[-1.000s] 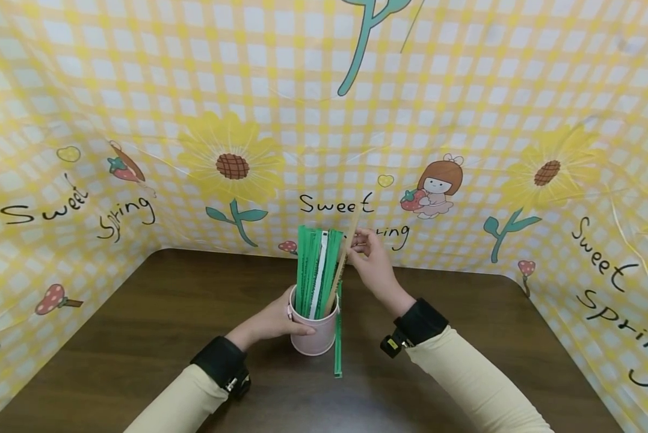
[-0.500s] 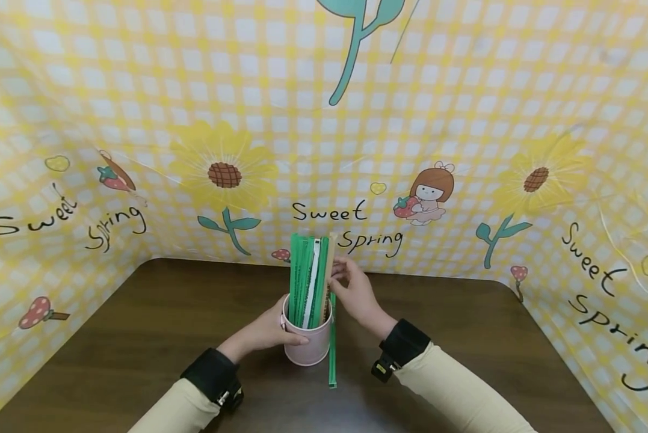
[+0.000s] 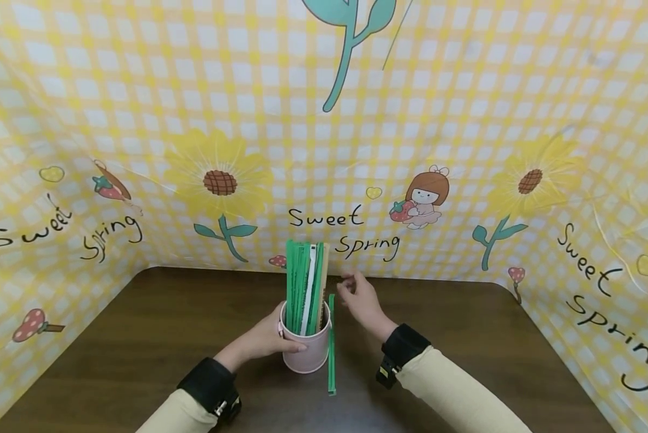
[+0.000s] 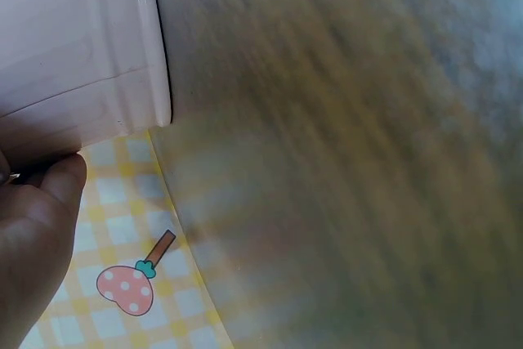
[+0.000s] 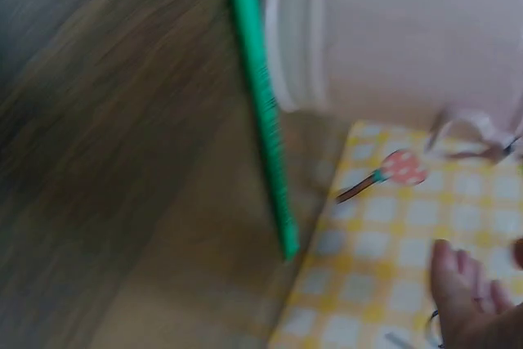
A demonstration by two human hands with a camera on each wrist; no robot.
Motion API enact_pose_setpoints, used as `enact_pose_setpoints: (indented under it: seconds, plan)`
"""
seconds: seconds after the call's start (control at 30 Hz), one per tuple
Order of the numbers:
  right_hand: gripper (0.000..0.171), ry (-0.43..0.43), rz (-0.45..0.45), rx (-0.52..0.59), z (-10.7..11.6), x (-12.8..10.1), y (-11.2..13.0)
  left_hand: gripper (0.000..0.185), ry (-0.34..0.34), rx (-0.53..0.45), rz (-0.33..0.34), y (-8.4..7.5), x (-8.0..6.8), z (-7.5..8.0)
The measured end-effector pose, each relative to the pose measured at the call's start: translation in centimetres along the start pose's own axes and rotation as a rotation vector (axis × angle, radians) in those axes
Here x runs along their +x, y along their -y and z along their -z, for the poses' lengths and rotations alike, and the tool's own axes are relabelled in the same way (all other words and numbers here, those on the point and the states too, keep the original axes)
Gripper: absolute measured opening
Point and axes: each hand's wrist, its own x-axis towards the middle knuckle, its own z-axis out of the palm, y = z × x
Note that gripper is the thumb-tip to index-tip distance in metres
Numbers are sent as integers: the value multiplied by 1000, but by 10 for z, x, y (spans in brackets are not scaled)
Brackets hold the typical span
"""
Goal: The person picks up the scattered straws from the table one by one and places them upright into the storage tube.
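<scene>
I read this as mid-loading: left hand (image 3: 264, 340) grips the smooth pink cup (image 3: 305, 349) on the dark woodgrain bench (image 3: 139, 337), full of upright flat green sleeves (image 3: 300, 282). Right hand (image 3: 359, 299) hovers beside them, fingers loosely curled, holding nothing. Next pick prob. needs the thin green sleeve (image 3: 331, 343) lying right of the cup.
</scene>
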Motion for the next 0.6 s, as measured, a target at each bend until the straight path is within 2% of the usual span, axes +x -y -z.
enact_pose_setpoints:
  seconds: [0.17,0.23,0.27,0.4,0.53,0.6]
  plan:
    - [45,213,-171,-286,-7,2,-21,107,-4,0,-1,2,-1,-2]
    - [45,276,-203,-349,-12,3,-26,106,-3,2,2,4,-1,-3]
    - [40,290,-202,-372,-14,4,-28,105,-1,0,5,4,-2,-3]
    - [7,267,-194,-394,-23,11,-32,104,-4,-8,19,5,-3,-4]
    - [30,213,-212,-409,-28,17,-34,104,-11,-9,22,4,-2,-2]
    - [36,201,-220,-431,-30,19,-33,104,-15,-10,20,3,-1,-1]
